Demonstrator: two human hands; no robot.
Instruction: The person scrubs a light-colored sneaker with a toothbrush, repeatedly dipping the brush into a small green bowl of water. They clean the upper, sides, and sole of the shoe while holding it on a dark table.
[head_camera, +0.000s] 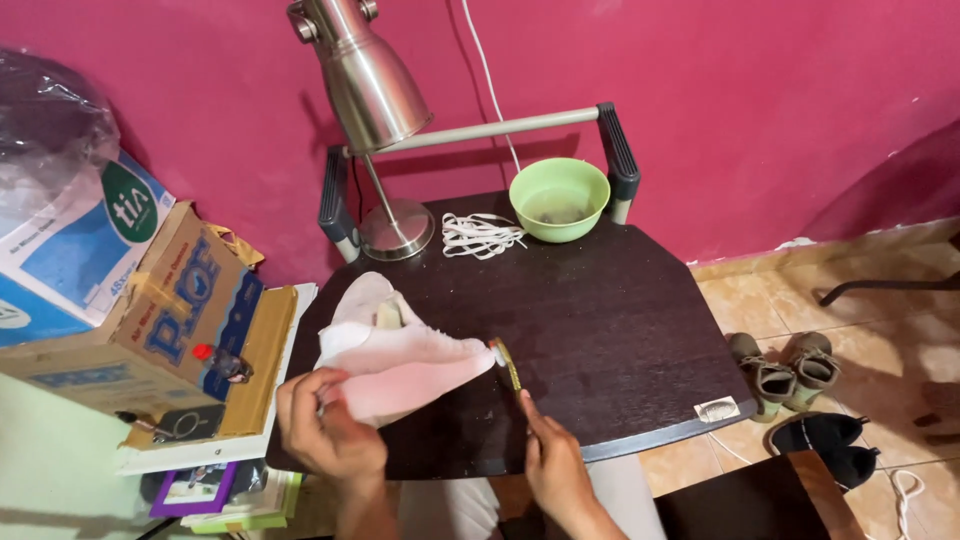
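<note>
Our left hand grips the heel of a pale pink fabric shoe lying on the dark wooden table. Our right hand pinches a small yellow-handled brush, bristles touching the shoe's toe.

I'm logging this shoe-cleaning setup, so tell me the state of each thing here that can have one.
Pink shoe: laces out, lying on its side on the dark table, held by the left hand.
Toothbrush: in the right hand, bristles against the shoe's toe.
White laces: loose, heaped on the table.
Green bowl: upright; contents unclear.
Desk lamp: upright, apparently unlit.
Brown shoes: on the floor, laced.
</note>
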